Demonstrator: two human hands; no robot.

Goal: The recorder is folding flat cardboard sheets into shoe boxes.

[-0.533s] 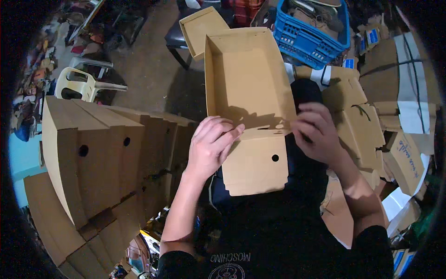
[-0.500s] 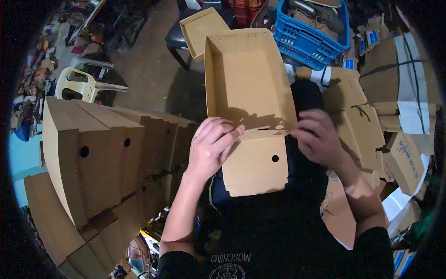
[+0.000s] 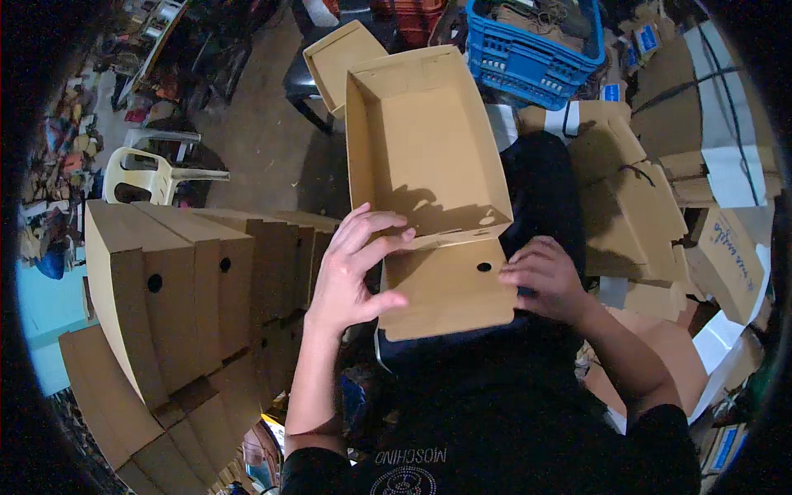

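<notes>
An open brown cardboard box (image 3: 429,140) rests on my lap, its long tray pointing away from me. At its near end an end flap (image 3: 445,293) with a round black-looking hole lies folded out toward me. My left hand (image 3: 351,268) is at the box's near left corner, fingers spread over the fold and thumb stretched out by the flap's left edge. On the other side, the curled fingers of my right hand (image 3: 544,280) grip the flap's right edge near the hole. The right thumb is mostly hidden.
Finished-looking cardboard boxes (image 3: 190,289) with round holes stand stacked at the left. Flat cardboard pieces (image 3: 627,206) lie at the right. A blue crate (image 3: 532,62) stands at the back, beside a dark chair (image 3: 309,95) bearing a shallow cardboard tray (image 3: 342,62). A cream plastic chair (image 3: 144,177) is far left.
My right hand has come down from the near right corner to the flap's right edge. My left hand's fingers have spread, its thumb lowering toward the flap. The view has shifted slightly.
</notes>
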